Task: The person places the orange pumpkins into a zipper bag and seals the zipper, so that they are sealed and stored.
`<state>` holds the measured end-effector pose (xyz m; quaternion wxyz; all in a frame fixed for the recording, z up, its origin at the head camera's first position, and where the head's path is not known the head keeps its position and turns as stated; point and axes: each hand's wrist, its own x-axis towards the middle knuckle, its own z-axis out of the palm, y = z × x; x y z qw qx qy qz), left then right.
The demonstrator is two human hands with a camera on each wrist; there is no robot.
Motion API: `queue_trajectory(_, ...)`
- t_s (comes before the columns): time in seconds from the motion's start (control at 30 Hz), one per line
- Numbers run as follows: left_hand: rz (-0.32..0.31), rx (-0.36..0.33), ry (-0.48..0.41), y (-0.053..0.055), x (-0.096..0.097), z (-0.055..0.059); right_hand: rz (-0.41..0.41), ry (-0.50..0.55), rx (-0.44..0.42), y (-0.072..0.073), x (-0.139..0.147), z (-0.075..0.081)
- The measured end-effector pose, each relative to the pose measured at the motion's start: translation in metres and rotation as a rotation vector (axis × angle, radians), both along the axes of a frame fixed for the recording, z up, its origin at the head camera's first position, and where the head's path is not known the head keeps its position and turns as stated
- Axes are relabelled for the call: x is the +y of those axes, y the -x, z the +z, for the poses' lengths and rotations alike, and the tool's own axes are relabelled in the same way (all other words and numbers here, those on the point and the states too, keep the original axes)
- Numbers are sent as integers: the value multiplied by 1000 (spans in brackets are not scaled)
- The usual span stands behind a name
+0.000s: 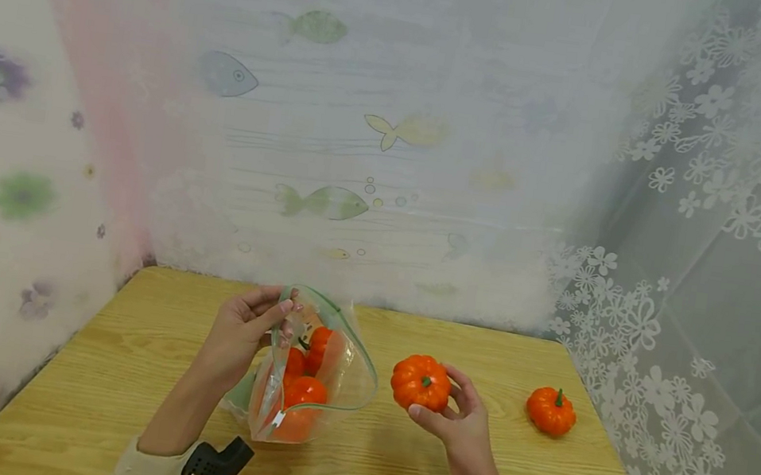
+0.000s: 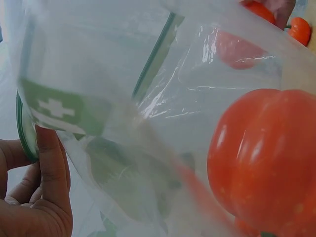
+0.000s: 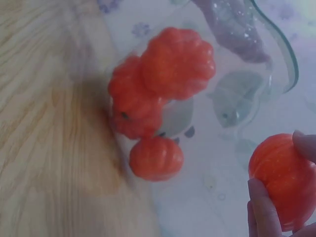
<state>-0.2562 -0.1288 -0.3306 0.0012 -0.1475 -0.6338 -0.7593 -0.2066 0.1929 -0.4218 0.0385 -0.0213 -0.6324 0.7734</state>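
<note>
My left hand (image 1: 241, 335) pinches the upper edge of a clear zip bag (image 1: 354, 374) with a green seal, and the bag's mouth gapes toward the right. Inside it lie several small orange toy pumpkins (image 1: 305, 394), seen through the plastic in both wrist views. To the right of the bag, my right hand (image 1: 466, 433) grips another orange pumpkin (image 1: 417, 383) between thumb and fingers, above the table and apart from the bag. The right wrist view shows this held pumpkin (image 3: 281, 177) at its lower right. Some left fingers are hidden behind the bag's edge.
One more orange pumpkin (image 1: 550, 412) sits on the wooden table (image 1: 120, 348) near its right edge. A white sheet printed with fish (image 1: 337, 204) hangs behind the table. A flower-patterned translucent sheet (image 1: 643, 324) hangs along the right side.
</note>
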Motion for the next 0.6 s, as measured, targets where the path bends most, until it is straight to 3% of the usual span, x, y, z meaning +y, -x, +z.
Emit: queue_trajectory(0.6,26,22,23,-8,5,5,52,-1,165,-11,-9,44)
